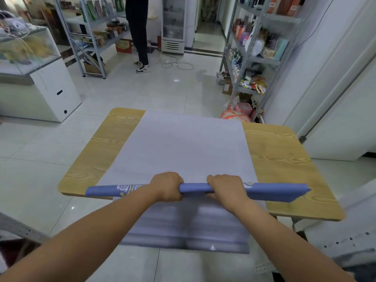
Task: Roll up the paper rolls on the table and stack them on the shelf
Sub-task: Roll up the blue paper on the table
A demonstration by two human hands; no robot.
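A long sheet of pale paper (183, 147) lies flat across the wooden table (280, 159), its near end hanging over the front edge towards the floor. A blue patterned rolled part of the paper (270, 191) lies crosswise above the table's near edge. My left hand (167, 187) grips the roll left of its middle, fingers curled over the top. Just to the right, my right hand (225, 188) grips it the same way. Both ends of the roll stick out past the sheet's sides.
A metal shelf (254, 53) stocked with goods stands at the right behind the table, bags at its foot. Another shelf (95, 27) is at the back left, a white counter (40, 86) at the left. A person (138, 33) stands at the back; a cable lies on the floor.
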